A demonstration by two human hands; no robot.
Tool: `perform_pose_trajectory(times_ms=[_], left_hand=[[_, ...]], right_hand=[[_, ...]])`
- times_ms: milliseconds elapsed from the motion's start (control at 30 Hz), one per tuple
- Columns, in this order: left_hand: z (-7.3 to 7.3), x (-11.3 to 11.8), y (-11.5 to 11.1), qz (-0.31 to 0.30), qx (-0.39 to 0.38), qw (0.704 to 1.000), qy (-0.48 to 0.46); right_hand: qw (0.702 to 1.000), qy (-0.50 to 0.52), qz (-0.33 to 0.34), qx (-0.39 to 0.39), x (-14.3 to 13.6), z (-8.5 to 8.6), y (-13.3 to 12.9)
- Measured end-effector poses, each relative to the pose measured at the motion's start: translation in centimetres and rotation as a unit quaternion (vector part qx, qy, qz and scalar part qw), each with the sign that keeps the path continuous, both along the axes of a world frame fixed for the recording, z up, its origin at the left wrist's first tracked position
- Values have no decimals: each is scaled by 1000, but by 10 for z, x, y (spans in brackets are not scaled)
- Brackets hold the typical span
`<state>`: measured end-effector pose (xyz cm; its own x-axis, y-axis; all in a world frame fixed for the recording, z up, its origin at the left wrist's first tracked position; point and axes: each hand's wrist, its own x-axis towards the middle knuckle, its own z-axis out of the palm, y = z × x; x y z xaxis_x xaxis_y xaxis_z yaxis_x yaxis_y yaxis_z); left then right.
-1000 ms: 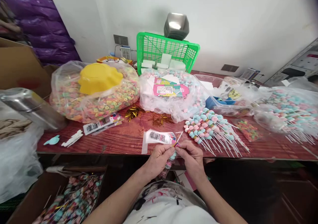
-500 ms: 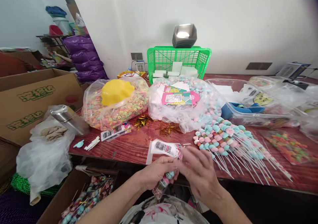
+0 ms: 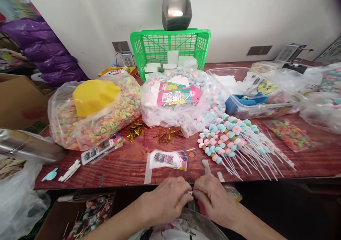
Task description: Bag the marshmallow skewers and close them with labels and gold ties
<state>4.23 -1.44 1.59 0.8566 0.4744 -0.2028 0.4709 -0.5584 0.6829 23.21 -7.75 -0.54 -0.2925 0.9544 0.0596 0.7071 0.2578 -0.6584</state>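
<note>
Close together at the table's front edge, my left hand (image 3: 170,199) and my right hand (image 3: 213,197) are both closed, fingertips pinching towards each other. Only a small pale-red bit shows between them; the bagged candy skewer my left hand held earlier is mostly hidden below the fingers. Just beyond my hands lies a stack of printed clear bags (image 3: 166,160). Gold twist ties (image 3: 135,130) are spread behind it. A pile of pink and blue marshmallow skewers (image 3: 226,137) on white sticks rests to the right of the bags.
Large bags of ring candy (image 3: 119,108) and marshmallows (image 3: 213,101) stand behind, before a green basket (image 3: 170,37). A clear plastic tub (image 3: 255,108) is at right. On the left are a steel flask (image 3: 34,146) and, lower down, a box of finished skewers (image 3: 93,218).
The view has turned right and tilted down. My right hand's spread fingers have closed beside the left, and the bagged candy skewer has gone mostly out of sight beneath my hands.
</note>
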Motion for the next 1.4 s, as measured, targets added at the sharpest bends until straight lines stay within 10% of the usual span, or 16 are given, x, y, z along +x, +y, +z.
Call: perform_pose_trajectory(times_ms=[100,200,367,500,700,900,1100,1200,1400], left_hand=[[-1,-3,-5,4,217,976,27],[-4,-12,5,40,223,974,-9],[-4,-30,38,249,-65,949,-182],[-9,-30,50,380,-365,799,-289],[-11,-17,54,383,-506,652,-415],[-5,-20,57,384,-467,695,-388],[-7,-11,61,422,-393,745,-335],[-8,3,63,388,-353,775,-353],[0,14,51,342,-367,795,-341]], right_hand=[[985,59,-39,-156,-6,1,18],[990,44,-25,-135,-4,16,47],[978,-189,-39,82,23,42,116],[955,-276,-61,86,38,44,172],[936,-344,-64,26,26,21,217],[950,-304,-63,29,36,27,220],[979,-165,-53,106,24,57,150],[985,-2,53,161,-8,51,110],[987,94,17,132,-23,28,89]])
